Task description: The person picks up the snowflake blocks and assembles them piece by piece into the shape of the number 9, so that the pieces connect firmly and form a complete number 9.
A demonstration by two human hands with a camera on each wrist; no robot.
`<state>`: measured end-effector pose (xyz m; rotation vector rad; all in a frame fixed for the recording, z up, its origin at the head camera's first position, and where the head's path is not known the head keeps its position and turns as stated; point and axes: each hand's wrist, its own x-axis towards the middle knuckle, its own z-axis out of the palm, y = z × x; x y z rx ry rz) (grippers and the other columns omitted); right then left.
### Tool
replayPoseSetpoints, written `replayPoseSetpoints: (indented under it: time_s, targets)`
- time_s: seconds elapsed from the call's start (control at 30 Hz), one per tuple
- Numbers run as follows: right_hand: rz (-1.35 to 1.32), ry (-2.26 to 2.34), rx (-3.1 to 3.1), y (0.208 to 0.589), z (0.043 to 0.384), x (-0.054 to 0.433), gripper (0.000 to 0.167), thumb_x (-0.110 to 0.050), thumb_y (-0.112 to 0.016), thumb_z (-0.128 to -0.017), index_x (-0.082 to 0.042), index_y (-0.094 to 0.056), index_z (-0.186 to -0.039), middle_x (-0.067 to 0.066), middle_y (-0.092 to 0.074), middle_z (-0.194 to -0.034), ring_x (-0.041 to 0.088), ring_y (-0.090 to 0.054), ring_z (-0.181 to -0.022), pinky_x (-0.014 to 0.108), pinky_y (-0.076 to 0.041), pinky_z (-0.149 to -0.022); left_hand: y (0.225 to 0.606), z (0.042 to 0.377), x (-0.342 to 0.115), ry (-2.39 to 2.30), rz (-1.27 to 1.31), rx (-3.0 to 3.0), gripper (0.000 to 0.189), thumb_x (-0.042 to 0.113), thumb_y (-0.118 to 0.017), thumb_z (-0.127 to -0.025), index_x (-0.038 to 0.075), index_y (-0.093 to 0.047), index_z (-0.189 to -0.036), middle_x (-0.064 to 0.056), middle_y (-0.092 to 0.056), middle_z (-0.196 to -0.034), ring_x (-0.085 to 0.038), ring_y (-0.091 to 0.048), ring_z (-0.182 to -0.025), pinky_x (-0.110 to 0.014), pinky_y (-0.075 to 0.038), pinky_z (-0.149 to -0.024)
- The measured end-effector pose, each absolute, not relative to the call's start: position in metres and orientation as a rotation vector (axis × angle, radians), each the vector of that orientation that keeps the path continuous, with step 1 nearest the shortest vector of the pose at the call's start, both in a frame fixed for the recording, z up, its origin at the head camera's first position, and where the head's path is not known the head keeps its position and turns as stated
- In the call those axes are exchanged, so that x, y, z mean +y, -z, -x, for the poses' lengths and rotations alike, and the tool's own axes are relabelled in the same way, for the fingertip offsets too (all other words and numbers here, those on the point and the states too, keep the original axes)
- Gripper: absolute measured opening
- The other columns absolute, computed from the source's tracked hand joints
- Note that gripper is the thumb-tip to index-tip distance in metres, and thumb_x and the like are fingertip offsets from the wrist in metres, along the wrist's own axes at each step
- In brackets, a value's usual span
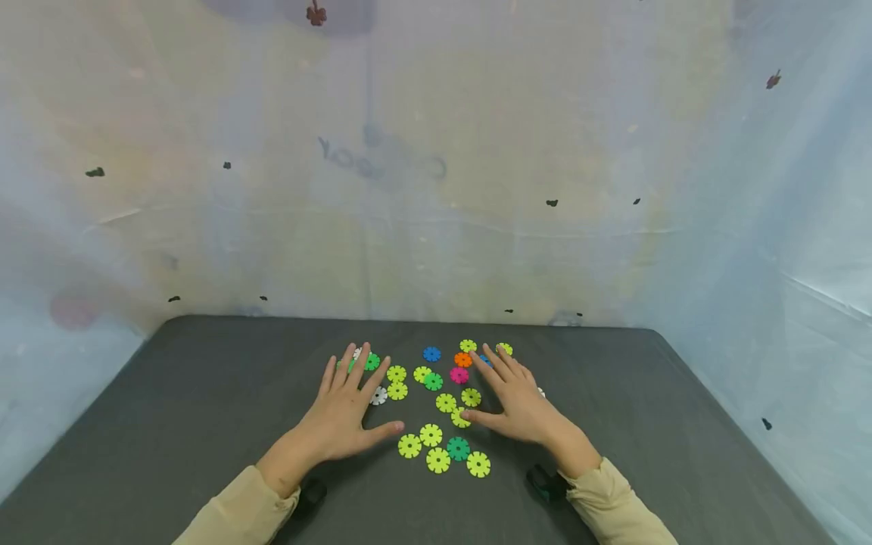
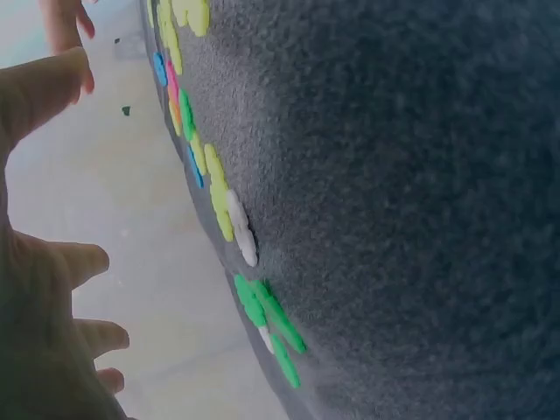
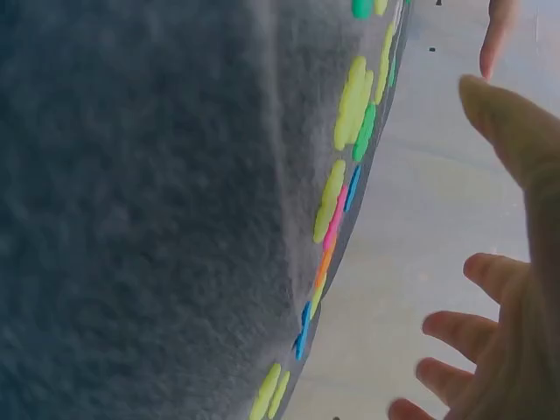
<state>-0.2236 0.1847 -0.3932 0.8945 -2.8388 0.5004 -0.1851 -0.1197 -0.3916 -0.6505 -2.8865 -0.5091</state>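
Several flat notched plastic discs lie scattered over a dark grey table. My left hand (image 1: 345,415) is spread with straight fingers over the left side of the group, near a white disc (image 1: 378,396) and a green disc (image 1: 372,362). Fingers also spread, my right hand (image 1: 519,401) hovers over the right side, its thumb by a yellow disc (image 1: 461,417). Between the hands lie a pink disc (image 1: 459,375), an orange disc (image 1: 463,359) and a blue disc (image 1: 432,354). Both wrist views show the hands raised above the table, holding nothing. Some discs are partly hidden beneath the fingers.
The dark cloth-covered table (image 1: 204,401) ends at a pale sheet (image 1: 436,250) hanging behind and at the sides. Nearer the front edge, a dark green disc (image 1: 459,449) lies among several yellow ones. Dark straps with small devices (image 1: 545,483) sit under the wrists.
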Motion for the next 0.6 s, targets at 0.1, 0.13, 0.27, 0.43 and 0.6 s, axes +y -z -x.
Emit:
replayPoseSetpoints:
  time_s: [0.1,0.13,0.27,0.43,0.6]
  targets:
    - [-0.942,-0.565,-2.872,0.393,0.222,0.184,0.092,-0.052,-0.068,-0.084,-0.016,-0.021,-0.154,0.013,-0.015,-0.16,0.04,-0.011,-0.146,0.069,-0.023,-0.105,0.392,0.184,-0.119,0.533,0.691,-2.905,0.09,0.063,-0.055,-0.087,0.013,-0.022,-0.154,-0.021,-0.004,-0.159,-0.041,0.003,-0.147,-0.062,0.0,-0.115]
    - [-0.957,-0.595,-2.881,0.393,0.221,0.184,0.092,-0.051,-0.069,-0.083,-0.015,-0.021,-0.154,0.013,-0.015,-0.16,0.04,-0.011,-0.147,0.07,-0.022,-0.106,0.391,0.184,-0.119,0.534,0.695,-2.913,0.089,0.063,-0.055,-0.087,0.013,-0.022,-0.154,-0.021,-0.004,-0.16,-0.041,0.002,-0.147,-0.062,-0.001,-0.115]
    - [-1.006,-0.729,-2.891,0.392,0.219,0.181,0.089,-0.049,-0.07,-0.083,-0.013,-0.026,-0.153,0.015,-0.02,-0.158,0.04,-0.014,-0.146,0.067,-0.022,-0.108,0.39,0.182,-0.118,0.516,0.703,-2.936,0.088,0.063,-0.056,-0.086,0.013,-0.026,-0.153,-0.022,-0.007,-0.159,-0.042,-0.003,-0.146,-0.063,-0.005,-0.114]
    - [-1.022,-0.76,-2.882,0.393,0.216,0.178,0.08,-0.043,-0.072,-0.084,-0.011,-0.037,-0.148,0.016,-0.035,-0.15,0.038,-0.03,-0.139,0.059,-0.034,-0.106,0.391,0.179,-0.115,0.525,0.748,-2.967,0.088,0.063,-0.058,-0.085,0.011,-0.032,-0.151,-0.022,-0.012,-0.158,-0.044,-0.006,-0.146,-0.065,-0.005,-0.113]
    - [-1.02,-0.694,-2.863,0.394,0.216,0.173,0.068,-0.042,-0.071,-0.085,-0.009,-0.049,-0.14,0.011,-0.048,-0.134,0.03,-0.045,-0.124,0.05,-0.044,-0.096,0.391,0.176,-0.116,0.553,0.761,-2.978,0.088,0.061,-0.062,-0.083,0.01,-0.034,-0.149,-0.022,-0.016,-0.158,-0.044,-0.01,-0.145,-0.065,-0.004,-0.113]
